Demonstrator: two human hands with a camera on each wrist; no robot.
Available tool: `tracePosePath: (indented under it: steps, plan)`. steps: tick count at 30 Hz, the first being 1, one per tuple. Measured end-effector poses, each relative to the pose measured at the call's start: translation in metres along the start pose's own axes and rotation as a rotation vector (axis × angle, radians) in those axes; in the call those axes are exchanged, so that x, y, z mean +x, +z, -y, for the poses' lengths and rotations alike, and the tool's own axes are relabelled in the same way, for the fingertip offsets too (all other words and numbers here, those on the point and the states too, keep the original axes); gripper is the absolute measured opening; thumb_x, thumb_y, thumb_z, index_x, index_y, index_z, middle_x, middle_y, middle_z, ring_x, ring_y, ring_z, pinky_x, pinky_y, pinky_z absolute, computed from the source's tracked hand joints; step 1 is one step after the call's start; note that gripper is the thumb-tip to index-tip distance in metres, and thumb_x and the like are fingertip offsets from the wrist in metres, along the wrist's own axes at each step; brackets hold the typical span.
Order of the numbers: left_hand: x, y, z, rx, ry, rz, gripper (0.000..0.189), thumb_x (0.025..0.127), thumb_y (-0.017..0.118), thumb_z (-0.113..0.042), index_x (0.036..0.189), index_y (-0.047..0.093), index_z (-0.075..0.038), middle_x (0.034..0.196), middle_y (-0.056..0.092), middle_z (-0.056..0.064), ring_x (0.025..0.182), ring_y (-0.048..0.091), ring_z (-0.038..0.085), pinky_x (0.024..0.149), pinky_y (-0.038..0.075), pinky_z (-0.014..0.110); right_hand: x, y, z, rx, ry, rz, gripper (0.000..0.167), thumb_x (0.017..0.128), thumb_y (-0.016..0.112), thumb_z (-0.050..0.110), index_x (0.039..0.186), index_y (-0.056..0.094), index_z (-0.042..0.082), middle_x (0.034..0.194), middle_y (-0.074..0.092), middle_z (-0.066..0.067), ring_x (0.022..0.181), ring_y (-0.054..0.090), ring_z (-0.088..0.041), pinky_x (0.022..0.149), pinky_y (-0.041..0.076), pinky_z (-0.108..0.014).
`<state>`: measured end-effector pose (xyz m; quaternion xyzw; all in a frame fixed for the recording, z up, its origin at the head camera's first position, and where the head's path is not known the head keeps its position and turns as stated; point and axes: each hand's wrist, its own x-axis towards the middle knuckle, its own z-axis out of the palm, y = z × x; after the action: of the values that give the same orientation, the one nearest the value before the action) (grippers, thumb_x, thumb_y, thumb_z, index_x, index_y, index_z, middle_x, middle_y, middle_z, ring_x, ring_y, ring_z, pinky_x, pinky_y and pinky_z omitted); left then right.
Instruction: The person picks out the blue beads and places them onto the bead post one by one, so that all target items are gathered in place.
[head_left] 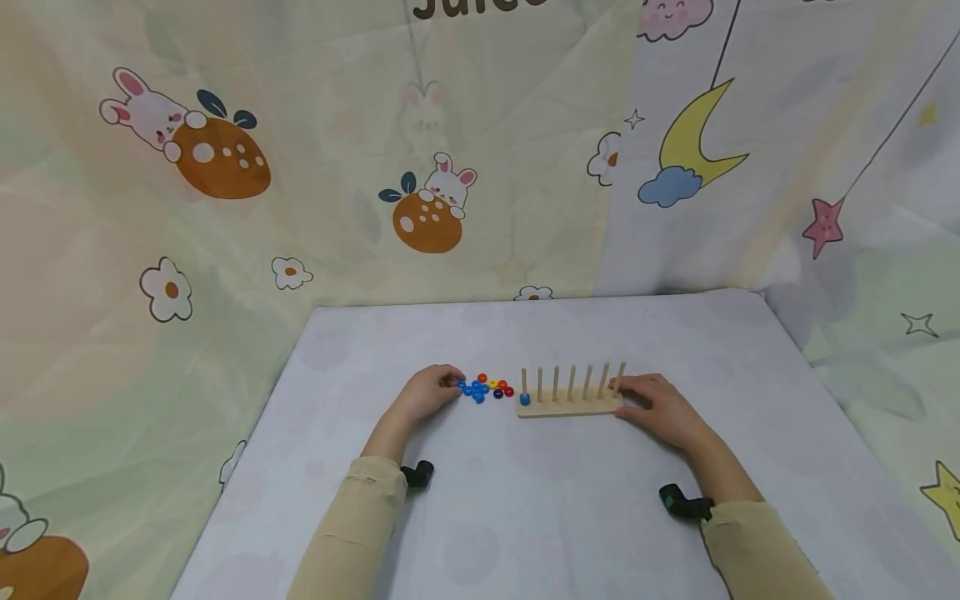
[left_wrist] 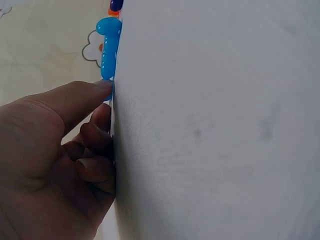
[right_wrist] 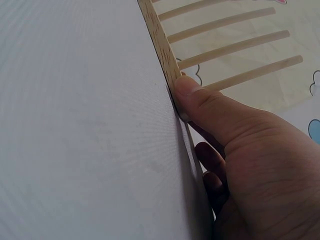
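Note:
A wooden peg board [head_left: 570, 408] with a row of upright pegs lies on the table, and a blue bead [head_left: 525, 400] sits at the foot of its leftmost peg. My right hand [head_left: 663, 408] grips the board's right end, thumb [right_wrist: 189, 86] against the front edge and the other fingers behind. Left of the board, several loose beads [head_left: 480, 388] in blue, red, orange, yellow and dark purple lie in a cluster. At its left edge my left hand [head_left: 427, 392] pinches a blue bead [left_wrist: 108, 94], mostly hidden by the thumb.
A white cloth covers the table [head_left: 480, 517]. Behind it hangs a printed curtain [head_left: 510, 150] with rabbits, flowers and a moon. Small black devices [head_left: 686, 504] are strapped at both wrists, by the beige sleeves [head_left: 352, 525].

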<state>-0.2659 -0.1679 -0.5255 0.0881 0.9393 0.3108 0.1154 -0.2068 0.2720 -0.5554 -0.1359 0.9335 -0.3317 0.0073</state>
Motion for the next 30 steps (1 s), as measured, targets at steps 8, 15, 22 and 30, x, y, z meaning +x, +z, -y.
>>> tracePosePath:
  steps: [8, 15, 22, 30]
  plan:
    - [0.0025, 0.0009, 0.0011, 0.029, 0.026, -0.007, 0.017, 0.093, 0.069, -0.022, 0.110, 0.069, -0.021, 0.092, 0.060, -0.002, 0.089, 0.054, 0.018, 0.081, 0.045, 0.035, 0.0004, 0.0008, 0.0026, 0.018, 0.012, -0.007, 0.053, 0.086, 0.073, 0.043, 0.133, 0.062, 0.020, 0.136, 0.057, -0.011, 0.128, 0.045, -0.035, 0.106, 0.034, -0.061]
    - [0.0015, 0.0003, -0.0001, 0.025, 0.019, -0.010, 0.016, 0.093, 0.069, -0.024, 0.109, 0.069, -0.022, 0.091, 0.060, -0.002, 0.088, 0.053, 0.018, 0.080, 0.044, 0.035, 0.0008, -0.0007, 0.0037, 0.011, 0.025, 0.007, 0.054, 0.086, 0.074, 0.043, 0.134, 0.061, 0.021, 0.137, 0.056, -0.011, 0.130, 0.044, -0.036, 0.107, 0.033, -0.062]
    - [0.0007, -0.0022, -0.0006, 0.009, 0.008, -0.011, 0.017, 0.093, 0.069, -0.025, 0.110, 0.069, -0.022, 0.093, 0.061, -0.002, 0.090, 0.054, 0.019, 0.080, 0.046, 0.035, -0.0007, 0.0001, 0.0042, 0.012, 0.020, -0.002, 0.054, 0.086, 0.074, 0.042, 0.133, 0.062, 0.018, 0.135, 0.056, -0.013, 0.129, 0.044, -0.036, 0.106, 0.033, -0.063]
    - [-0.0015, -0.0064, -0.0045, -0.021, -0.027, -0.028, 0.020, 0.093, 0.069, -0.027, 0.113, 0.068, -0.023, 0.101, 0.065, -0.002, 0.093, 0.058, 0.018, 0.082, 0.051, 0.035, -0.0007, -0.0003, 0.0047, 0.009, 0.020, -0.006, 0.055, 0.086, 0.074, 0.043, 0.133, 0.061, 0.018, 0.136, 0.056, -0.013, 0.129, 0.044, -0.037, 0.106, 0.033, -0.063]
